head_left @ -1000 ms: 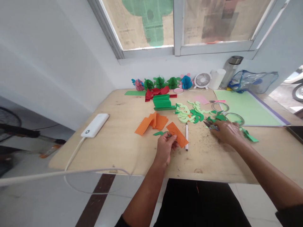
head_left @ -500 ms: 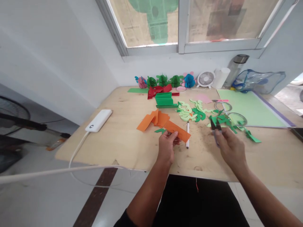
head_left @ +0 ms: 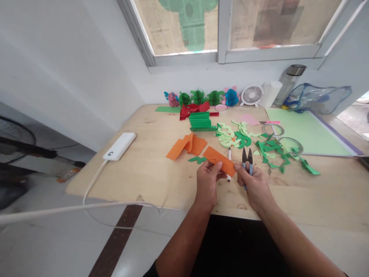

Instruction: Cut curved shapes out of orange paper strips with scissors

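My left hand (head_left: 209, 179) is closed on a folded piece of orange paper (head_left: 220, 161) that has pencil-like lines drawn on it. In my right hand (head_left: 253, 184) are small scissors (head_left: 247, 163) with blue handles, their dark blades parted and pointing away from me. The right fingertips touch the right end of the orange paper. Beneath that paper, partly covered, lies a white marker (head_left: 229, 154). More orange paper (head_left: 187, 146) rests to the left, beside a small green cut-out (head_left: 197, 159).
Green scraps (head_left: 272, 150) and pale green cut-outs (head_left: 226, 134) lie beyond my hands. Folded green paper (head_left: 200, 120) and red paper (head_left: 194, 110) sit farther back, before a row of paper figures (head_left: 198, 97) and a small fan (head_left: 251, 95). A white power bank (head_left: 120, 146) is at left.
My right hand has moved left with the scissors, away from the green scraps, to the orange paper's edge. My left hand and its paper have shifted slightly right.
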Motion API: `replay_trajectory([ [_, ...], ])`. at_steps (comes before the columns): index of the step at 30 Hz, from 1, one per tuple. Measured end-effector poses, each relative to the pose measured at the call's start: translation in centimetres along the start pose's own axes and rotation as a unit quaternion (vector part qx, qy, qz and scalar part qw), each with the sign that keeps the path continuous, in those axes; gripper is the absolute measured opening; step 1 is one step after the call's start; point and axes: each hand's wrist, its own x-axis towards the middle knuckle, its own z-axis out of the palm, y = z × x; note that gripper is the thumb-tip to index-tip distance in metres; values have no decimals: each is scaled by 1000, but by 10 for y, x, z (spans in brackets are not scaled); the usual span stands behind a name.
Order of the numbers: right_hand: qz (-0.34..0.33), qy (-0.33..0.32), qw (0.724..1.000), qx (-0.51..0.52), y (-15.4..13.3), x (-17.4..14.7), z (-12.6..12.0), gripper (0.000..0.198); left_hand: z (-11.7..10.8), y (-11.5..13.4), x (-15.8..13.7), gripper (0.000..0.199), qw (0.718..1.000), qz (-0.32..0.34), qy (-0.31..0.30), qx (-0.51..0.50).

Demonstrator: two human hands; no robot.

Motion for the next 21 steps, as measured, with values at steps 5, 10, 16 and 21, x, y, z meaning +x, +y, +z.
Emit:
replay_trajectory([
  [5, -34, 19, 999, -30, 3, 4, 3, 39, 0, -3, 1, 22, 997, -25, -43, 53],
  [10, -12, -22, 999, 28, 0, 4, -1, 40, 7, 3, 11, 18, 999, 4, -17, 37],
  [16, 74, -42, 991, 98, 6, -17, 2, 45, 20, -2, 11, 20, 999, 8, 32, -43],
  [21, 124, -25, 983, 130, 10, -31, 9, 43, 27, -8, 4, 23, 997, 4, 51, -61],
])
